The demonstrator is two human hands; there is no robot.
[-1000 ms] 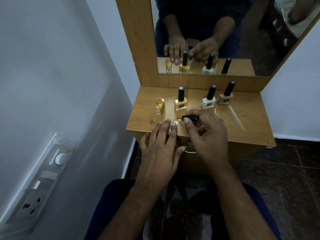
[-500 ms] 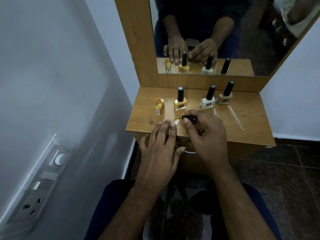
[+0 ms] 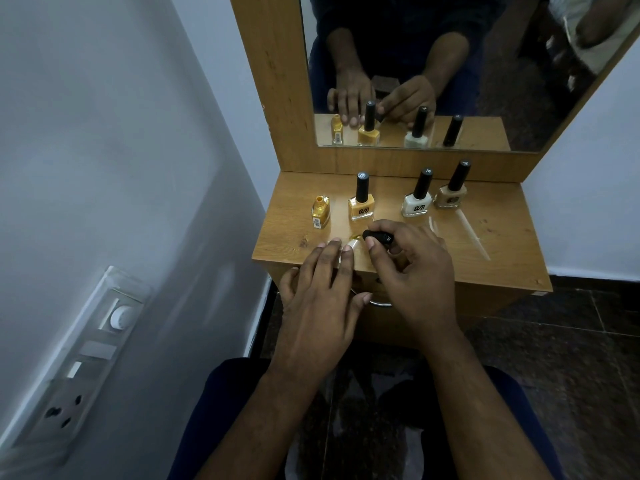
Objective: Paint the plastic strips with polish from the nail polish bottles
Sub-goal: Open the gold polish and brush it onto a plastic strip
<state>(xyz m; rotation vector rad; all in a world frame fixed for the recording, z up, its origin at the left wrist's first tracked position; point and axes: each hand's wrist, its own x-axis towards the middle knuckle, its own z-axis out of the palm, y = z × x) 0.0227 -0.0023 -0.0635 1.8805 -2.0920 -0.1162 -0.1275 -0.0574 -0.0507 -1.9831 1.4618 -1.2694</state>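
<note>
A clear plastic strip (image 3: 352,242) is pinned flat near the counter (image 3: 502,251) edge by the left hand (image 3: 320,299) with straight fingers while the black brush cap (image 3: 378,236) is pinched by the right hand (image 3: 415,268), so polish could easily get smeared onto those fingertips if the strip slips.

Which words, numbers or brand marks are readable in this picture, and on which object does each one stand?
No text can be read here.
Yellow bottle: dark logo mark, no legible letters.
White bottle: same kind of logo, unreadable.
Beige bottle: logo too dim to read.
Small uncapped gold bottle: barcode sticker, digits too small.
Cap tops and the black cap in the right hand: pale marks, blurred.
</note>
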